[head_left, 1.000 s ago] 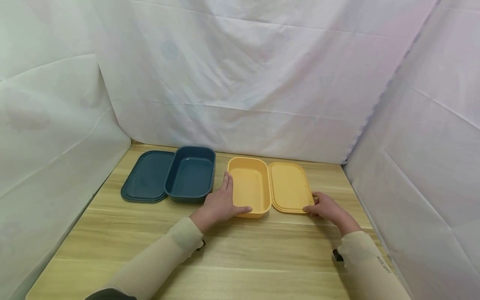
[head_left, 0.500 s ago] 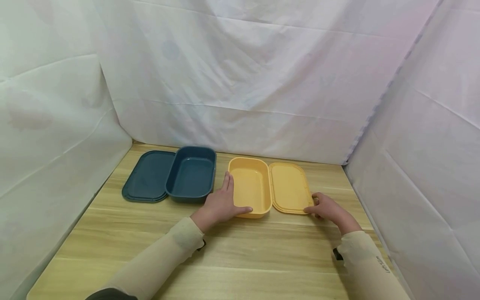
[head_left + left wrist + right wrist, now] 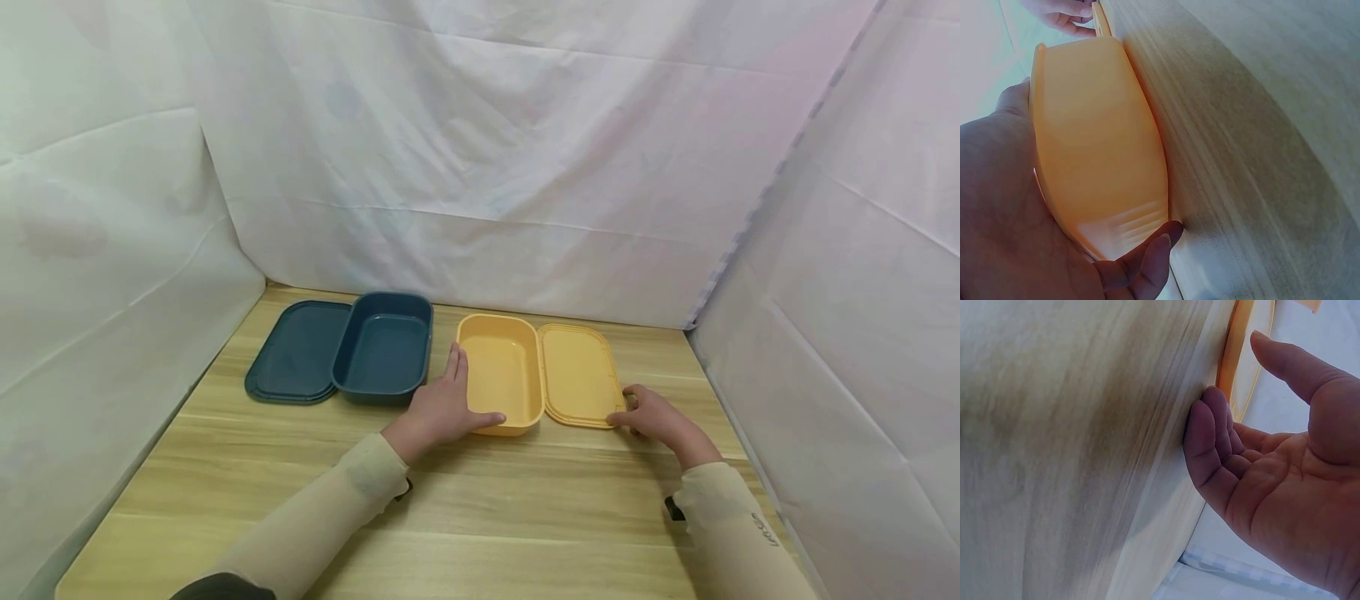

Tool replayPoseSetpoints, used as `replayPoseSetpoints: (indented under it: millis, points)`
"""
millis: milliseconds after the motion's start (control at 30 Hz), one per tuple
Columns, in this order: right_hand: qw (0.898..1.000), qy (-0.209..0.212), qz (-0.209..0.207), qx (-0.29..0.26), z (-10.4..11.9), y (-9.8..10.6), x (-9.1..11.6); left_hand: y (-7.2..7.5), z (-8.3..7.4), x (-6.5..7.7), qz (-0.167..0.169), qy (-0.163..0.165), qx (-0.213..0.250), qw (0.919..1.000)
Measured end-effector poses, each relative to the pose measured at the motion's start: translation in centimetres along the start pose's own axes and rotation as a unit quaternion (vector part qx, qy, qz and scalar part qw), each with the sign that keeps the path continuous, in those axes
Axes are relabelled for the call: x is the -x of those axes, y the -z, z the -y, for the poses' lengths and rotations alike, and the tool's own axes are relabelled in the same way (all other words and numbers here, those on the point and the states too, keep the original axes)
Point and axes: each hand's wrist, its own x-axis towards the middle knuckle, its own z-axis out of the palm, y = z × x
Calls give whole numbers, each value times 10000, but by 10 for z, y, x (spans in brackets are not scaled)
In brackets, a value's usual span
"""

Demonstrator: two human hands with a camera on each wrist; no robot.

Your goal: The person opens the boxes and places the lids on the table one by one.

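A yellow food container (image 3: 498, 375) stands lidless on the table, its inside bare. My left hand (image 3: 440, 410) grips its near left corner, thumb over the front rim and fingers along the left side. In the left wrist view the container (image 3: 1097, 137) lies in the crook of the hand (image 3: 1016, 206), fingertips low on its ribbed end. The yellow lid (image 3: 579, 375) lies flat against the container's right side. My right hand (image 3: 654, 417) holds that lid's near right corner, thumb on top and fingers at the edge. In the right wrist view the fingers (image 3: 1200, 434) curl beside the tabletop.
To the left stands a dark blue food container (image 3: 384, 346), also lidless, with a dark blue lid (image 3: 296, 354) leaning against or tucked by its left side. White cloth walls (image 3: 480, 167) close in the wooden table (image 3: 480, 517) at the back and both sides.
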Motion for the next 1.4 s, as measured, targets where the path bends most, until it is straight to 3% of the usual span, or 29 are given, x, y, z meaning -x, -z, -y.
replayPoseSetpoints:
  millis: [167, 333, 567, 733, 833, 967, 1000, 1200, 1400]
  points:
    - [9995, -15, -209, 215, -1, 0, 1, 0, -1, -1, 33, -3, 69, 10000]
    - [9961, 103, -677, 550, 7, -1, 5, -1, 0, 0, -70, -96, 220, 9997]
    - [9926, 606, -1012, 294, 36, -15, 4, -1, 0, 3, -358, -228, 417, 9982]
    - [9891, 911, -1154, 14, 55, -29, -2, -2, -1, 9, -739, -138, 987, 9923]
    - [9880, 1022, -1076, -436, 65, -38, -7, -7, -1, 11, -1236, -156, 1634, 9787]
    - [9820, 956, -925, -1338, 79, -52, -13, -13, -1, 12, -1744, -23, 2555, 9510]
    - [9794, 915, -911, -1551, 82, -55, -14, -14, 0, 11, -1767, 43, 2782, 9441]
    - [9690, 670, -932, -2190, 101, -73, -23, -23, 0, 8, -1569, 289, 3571, 9203]
    - [9623, 473, -980, -2492, 111, -83, -29, -33, -2, 2, -1916, 495, 3990, 8954]
